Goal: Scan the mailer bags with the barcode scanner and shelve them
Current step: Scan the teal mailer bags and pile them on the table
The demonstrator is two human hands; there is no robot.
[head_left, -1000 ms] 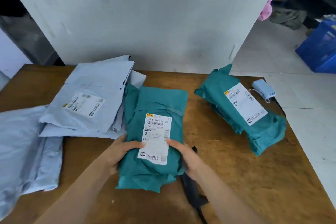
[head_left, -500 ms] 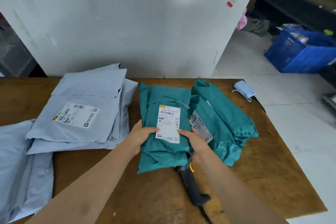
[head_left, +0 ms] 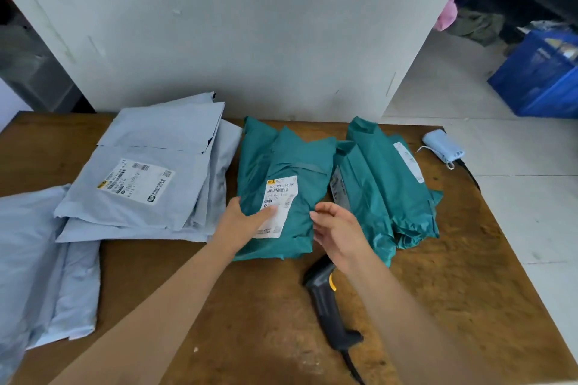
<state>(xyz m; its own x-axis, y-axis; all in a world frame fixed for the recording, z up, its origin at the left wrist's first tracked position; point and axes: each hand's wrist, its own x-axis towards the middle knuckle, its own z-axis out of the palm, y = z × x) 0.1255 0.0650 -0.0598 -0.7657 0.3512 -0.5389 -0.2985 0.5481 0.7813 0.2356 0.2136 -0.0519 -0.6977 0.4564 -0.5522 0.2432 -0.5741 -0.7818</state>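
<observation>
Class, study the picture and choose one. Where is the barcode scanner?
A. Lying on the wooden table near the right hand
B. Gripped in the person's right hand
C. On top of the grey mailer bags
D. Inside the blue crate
A: the barcode scanner lies flat on the wooden table, and the right hand close by is open and holds nothing.

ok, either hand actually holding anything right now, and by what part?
Right hand holds nothing, open above the scanner. Left hand lies on the teal bag at its near left edge, thumb on its label; whether its fingers grip it cannot be told.
</observation>
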